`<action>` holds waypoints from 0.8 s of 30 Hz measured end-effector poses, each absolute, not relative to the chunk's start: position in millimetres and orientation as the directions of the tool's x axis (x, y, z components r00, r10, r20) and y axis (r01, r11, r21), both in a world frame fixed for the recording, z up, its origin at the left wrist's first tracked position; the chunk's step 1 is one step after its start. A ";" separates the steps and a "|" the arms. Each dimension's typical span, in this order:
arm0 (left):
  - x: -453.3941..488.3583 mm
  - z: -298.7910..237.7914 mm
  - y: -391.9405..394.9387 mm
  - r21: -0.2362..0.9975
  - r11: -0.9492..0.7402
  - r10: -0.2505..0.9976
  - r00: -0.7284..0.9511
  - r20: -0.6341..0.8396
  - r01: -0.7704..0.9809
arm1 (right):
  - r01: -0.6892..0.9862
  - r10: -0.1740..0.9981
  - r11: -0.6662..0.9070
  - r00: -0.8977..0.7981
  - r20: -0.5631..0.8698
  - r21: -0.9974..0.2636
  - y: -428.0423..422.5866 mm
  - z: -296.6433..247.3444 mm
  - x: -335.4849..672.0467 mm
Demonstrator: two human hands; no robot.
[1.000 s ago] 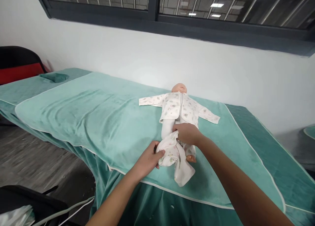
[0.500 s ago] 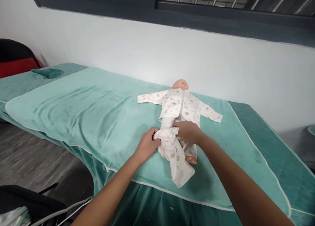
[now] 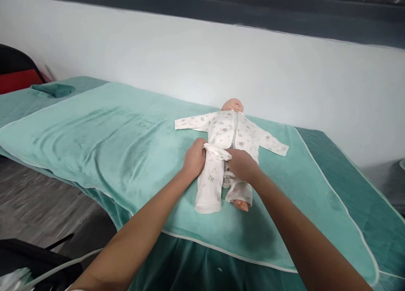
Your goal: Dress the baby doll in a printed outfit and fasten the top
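A baby doll (image 3: 232, 105) lies on its back, head toward the wall, in a white printed jacket (image 3: 221, 126) with both sleeves spread wide. Matching baby trousers (image 3: 210, 183) cover its legs, their waistband bunched just below the jacket hem. My left hand (image 3: 195, 158) is closed on the waistband at the left side. Closed on the same band nearer the middle, my right hand (image 3: 242, 164) hides part of the doll's hip. One bare foot (image 3: 241, 205) shows at the right trouser cuff; the left leg lies inside its cloth, its foot out of sight.
A light green blanket (image 3: 133, 134) covers the bed over a darker green sheet (image 3: 344, 172). Behind stands a white wall (image 3: 158, 54). A small dark green cloth (image 3: 55, 89) lies far left, near a red and black chair (image 3: 19, 77). A black bag (image 3: 34, 261) and pale cable are lower left.
Both hands have drawn the trousers' waistband up the left leg toward the jacket. The left trouser leg, twisted to the right before, now hangs straight over the leg. My view has tilted down slightly.
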State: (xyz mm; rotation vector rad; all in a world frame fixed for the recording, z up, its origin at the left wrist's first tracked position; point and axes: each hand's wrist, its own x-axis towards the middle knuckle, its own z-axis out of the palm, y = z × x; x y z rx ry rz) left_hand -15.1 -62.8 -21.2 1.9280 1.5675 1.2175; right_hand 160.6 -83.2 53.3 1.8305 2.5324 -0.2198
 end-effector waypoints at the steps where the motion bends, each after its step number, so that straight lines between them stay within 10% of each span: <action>1: -12.8 -20.7 -56.7 0.716 -0.308 0.920 0.005 0.392 0.626 | 0.951 0.956 0.278 -0.288 -0.057 -0.134 -81.8 51.3 160.8; 7: -5.9 -19.2 -37.9 0.649 -0.272 0.916 -0.016 0.401 0.711 | 0.908 0.987 0.118 -0.152 -0.052 -0.402 -78.9 50.9 165.1; 14: -13.1 -24.6 -58.6 0.770 -0.122 0.939 -0.178 0.294 0.627 | 0.701 0.858 0.187 -0.458 -0.232 -0.688 -84.5 72.0 174.8; 24: -30.9 -27.9 -115.6 0.581 -0.355 0.931 0.219 0.293 0.732 | 0.769 0.839 0.255 -0.478 -0.261 -0.586 -82.5 66.2 170.4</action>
